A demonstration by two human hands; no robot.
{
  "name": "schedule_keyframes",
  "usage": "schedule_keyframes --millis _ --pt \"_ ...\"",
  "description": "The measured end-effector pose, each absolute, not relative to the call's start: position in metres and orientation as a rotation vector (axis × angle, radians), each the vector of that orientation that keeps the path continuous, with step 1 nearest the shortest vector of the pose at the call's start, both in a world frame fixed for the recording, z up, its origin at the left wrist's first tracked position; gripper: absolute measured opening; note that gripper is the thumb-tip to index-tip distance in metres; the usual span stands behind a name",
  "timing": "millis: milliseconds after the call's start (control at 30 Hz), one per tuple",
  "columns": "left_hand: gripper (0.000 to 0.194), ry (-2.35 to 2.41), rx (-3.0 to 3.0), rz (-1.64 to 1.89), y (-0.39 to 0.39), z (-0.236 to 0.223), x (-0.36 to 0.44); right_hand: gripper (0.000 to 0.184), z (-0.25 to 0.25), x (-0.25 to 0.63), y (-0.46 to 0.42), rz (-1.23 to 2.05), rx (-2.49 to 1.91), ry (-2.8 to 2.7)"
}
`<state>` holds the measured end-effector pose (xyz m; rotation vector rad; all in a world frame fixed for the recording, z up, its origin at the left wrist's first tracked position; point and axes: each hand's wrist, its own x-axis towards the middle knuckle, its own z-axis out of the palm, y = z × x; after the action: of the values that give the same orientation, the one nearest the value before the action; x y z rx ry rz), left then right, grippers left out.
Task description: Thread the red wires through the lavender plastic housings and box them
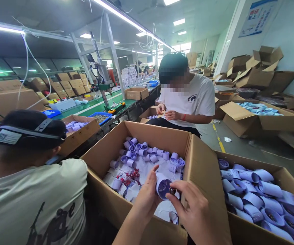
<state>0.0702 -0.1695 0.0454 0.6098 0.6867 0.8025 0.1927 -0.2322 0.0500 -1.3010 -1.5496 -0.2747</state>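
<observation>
My left hand (147,195) is wrapped round a pale lilac cylindrical cup (163,186), held over an open cardboard box (159,136). The fingertips of my right hand (192,207) pinch a small dark part (172,191) at the cup's open mouth. Inside the box lie several more lilac cups (147,153) on white paper and a bundle of red-ended wires (130,177). A second cardboard box (249,234) to the right is filled with several similar cups (259,197) lying on their sides.
A person in a grey shirt (31,200) with a head-mounted camera sits close at the left. Another person in a white shirt (187,98) works at a box ahead. A green conveyor bench (90,107) with a press runs at the left. Cardboard boxes (259,115) stand on the floor at the right.
</observation>
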Motion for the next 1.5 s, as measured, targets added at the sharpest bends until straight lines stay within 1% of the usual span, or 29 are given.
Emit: schedule_keyframes --millis 100,233,300,400,467,600,767,900,1000,1100,1267,1400,1500 --pt "0.080 0.697 0.631 0.803 -0.171 0.043 0.072 0.021 0.047 0.187 -0.230 -0.418 -1.392 -1.534" --pt "0.076 0.704 0.639 0.769 -0.172 0.041 0.075 0.026 0.048 0.182 -0.227 -0.490 -1.461 -1.554" --pt "0.071 0.698 0.635 0.754 -0.172 0.041 0.075 0.024 0.049 0.183 -0.228 -0.447 -1.454 -1.589" --pt "0.065 0.676 0.619 0.736 -0.172 0.042 0.074 0.020 0.051 0.186 -0.233 -0.249 -1.483 -1.705" --pt "0.061 0.679 0.599 0.740 -0.172 0.043 0.072 0.022 0.053 0.188 -0.237 -0.138 -1.508 -1.770" --pt "0.055 0.679 0.607 0.746 -0.173 0.041 0.070 0.027 0.053 0.189 -0.240 -0.117 -1.516 -1.735" --pt "0.059 0.683 0.725 0.722 -0.175 0.041 0.071 0.024 0.050 0.186 -0.239 -0.131 -1.531 -1.654" --pt "0.068 0.718 0.790 0.691 -0.175 0.046 0.072 0.020 0.051 0.185 -0.242 -0.063 -1.522 -1.650" --pt "0.072 0.738 0.812 0.678 -0.174 0.048 0.073 0.023 0.052 0.186 -0.242 -0.061 -1.480 -1.627" --pt "0.070 0.726 0.831 0.665 -0.174 0.049 0.073 0.024 0.053 0.188 -0.242 -0.074 -1.420 -1.576" --pt "0.062 0.784 0.895 0.680 -0.179 0.052 0.072 0.012 0.052 0.186 -0.240 0.046 -1.471 -1.419" --pt "0.063 0.843 0.931 0.775 -0.180 0.046 0.079 0.030 0.044 0.182 -0.235 0.169 -1.526 -1.342" --pt "0.067 0.871 0.971 0.820 -0.177 0.037 0.086 0.036 0.037 0.179 -0.231 0.251 -1.487 -1.319"
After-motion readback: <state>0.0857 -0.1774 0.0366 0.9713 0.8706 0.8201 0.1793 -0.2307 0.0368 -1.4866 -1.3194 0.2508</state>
